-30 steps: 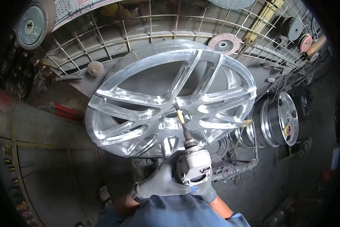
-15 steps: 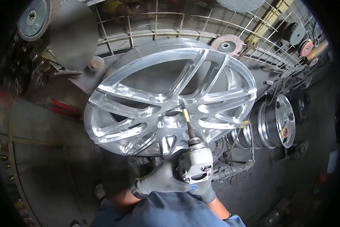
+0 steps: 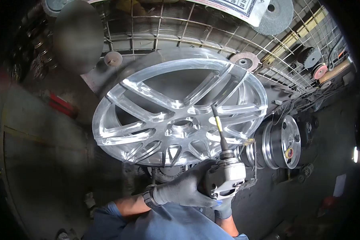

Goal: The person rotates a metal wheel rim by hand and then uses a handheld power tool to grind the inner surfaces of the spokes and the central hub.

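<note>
A bare-metal alloy wheel (image 3: 160, 117) with split spokes sits tilted in front of me. My left hand (image 3: 184, 189), in a grey glove with a dark watch at the wrist, is closed round the left side of a power grinder (image 3: 227, 176). Beneath the tool is my right hand (image 3: 224, 209), gloved too; its fingers are mostly hidden, but it holds the grinder's lower body. From the grinder's head a long dark shaft (image 3: 218, 123) with a yellow band points away from me. Its tip lies at the spoke roots, right of the hub hole; contact is hard to judge.
Behind the wheel stands a wire mesh (image 3: 168, 24) hung with a flap disc (image 3: 244, 61) and a grey grinding wheel (image 3: 272, 16). More rims (image 3: 286, 140) stand at right. A red object (image 3: 62, 106) lies at left, and cables (image 3: 304, 102) run along the right.
The grinder and both hands have moved right across the view. Its shaft tip has shifted from just above the hub hole to the spoke roots at the right. My view has also turned slightly.
</note>
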Demonstrator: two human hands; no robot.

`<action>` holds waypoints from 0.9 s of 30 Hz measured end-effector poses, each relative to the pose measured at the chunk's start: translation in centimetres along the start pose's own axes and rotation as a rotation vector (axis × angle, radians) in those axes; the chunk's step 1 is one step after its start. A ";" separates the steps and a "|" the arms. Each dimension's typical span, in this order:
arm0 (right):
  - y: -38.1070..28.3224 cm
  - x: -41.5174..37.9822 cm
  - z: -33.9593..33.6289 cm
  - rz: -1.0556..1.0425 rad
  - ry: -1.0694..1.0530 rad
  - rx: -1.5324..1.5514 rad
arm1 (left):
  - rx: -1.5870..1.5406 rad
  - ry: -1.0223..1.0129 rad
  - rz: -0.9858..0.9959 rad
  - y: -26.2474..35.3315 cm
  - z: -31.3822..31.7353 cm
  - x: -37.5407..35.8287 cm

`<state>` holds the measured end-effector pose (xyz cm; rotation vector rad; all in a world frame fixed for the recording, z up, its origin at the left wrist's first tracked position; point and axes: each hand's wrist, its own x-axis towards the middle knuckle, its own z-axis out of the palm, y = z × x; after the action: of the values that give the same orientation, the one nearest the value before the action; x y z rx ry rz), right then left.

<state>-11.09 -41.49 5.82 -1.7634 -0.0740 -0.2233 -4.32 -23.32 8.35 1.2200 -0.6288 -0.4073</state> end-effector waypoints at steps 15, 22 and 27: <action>-1.9 3.3 -0.7 -0.153 0.071 0.005 | 0.024 -0.039 0.139 3.0 0.0 2.0; -2.2 3.1 -1.1 -0.150 0.091 0.005 | 0.038 -0.049 0.146 4.2 -0.1 2.6; -2.2 3.3 -1.5 -0.162 0.114 0.009 | 0.099 -0.079 0.126 4.0 0.0 2.9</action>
<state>-8.42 -42.76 8.88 -1.7338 -0.1352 -0.4396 -2.29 -23.82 12.77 1.2554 -0.7974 -0.3233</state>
